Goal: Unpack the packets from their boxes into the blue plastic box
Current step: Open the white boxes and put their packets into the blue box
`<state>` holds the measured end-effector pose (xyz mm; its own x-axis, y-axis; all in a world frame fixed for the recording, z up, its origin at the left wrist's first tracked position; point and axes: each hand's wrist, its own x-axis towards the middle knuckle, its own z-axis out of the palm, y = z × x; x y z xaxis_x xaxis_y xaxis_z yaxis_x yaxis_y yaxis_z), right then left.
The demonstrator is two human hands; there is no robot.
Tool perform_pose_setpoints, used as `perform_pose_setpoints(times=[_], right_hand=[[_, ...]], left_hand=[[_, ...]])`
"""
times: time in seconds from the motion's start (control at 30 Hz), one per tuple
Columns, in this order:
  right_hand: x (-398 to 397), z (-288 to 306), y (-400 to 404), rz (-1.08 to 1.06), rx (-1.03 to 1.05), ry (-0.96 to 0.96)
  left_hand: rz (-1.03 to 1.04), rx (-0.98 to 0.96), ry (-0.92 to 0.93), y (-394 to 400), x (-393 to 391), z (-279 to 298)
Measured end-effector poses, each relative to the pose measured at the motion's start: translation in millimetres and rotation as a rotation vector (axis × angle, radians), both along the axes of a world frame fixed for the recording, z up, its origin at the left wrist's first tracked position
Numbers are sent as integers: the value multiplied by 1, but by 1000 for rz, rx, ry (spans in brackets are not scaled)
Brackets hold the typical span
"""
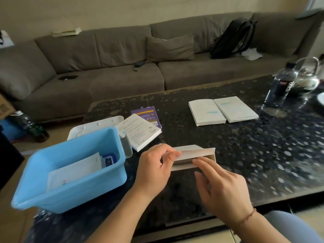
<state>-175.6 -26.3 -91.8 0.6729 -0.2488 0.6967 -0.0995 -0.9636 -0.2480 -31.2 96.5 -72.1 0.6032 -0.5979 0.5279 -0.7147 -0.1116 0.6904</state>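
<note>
The flat white cardboard box [194, 157] sits near the front of the dark speckled stone bench [245, 146], its top flap lifted. The left hand [154, 170] pinches that flap at the box's left end, while the right hand [222, 188] hovers just in front of the opening with fingers spread, gripping nothing. Whether packets remain inside I cannot tell.

To the left, the light blue plastic box [70, 172] already holds a few white packets [75, 170] and a small blue one [109, 159], so I judge the work partly done. Just beyond it lie a white box with printed text [140, 132] and a purple carton [149, 115], possibly emptied. Farther right, two white boxes [222, 111] rest side by side, seemingly unopened and left to do.
</note>
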Motion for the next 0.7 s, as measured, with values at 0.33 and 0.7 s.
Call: perform_pose_setpoints(times=[0.33, 0.7], right_hand=[[28, 4, 9, -222, -104, 328], [21, -1, 15, -237, -132, 264]], left_hand=[[10, 57, -3, -7, 4, 7], [16, 92, -39, -4, 0, -2]])
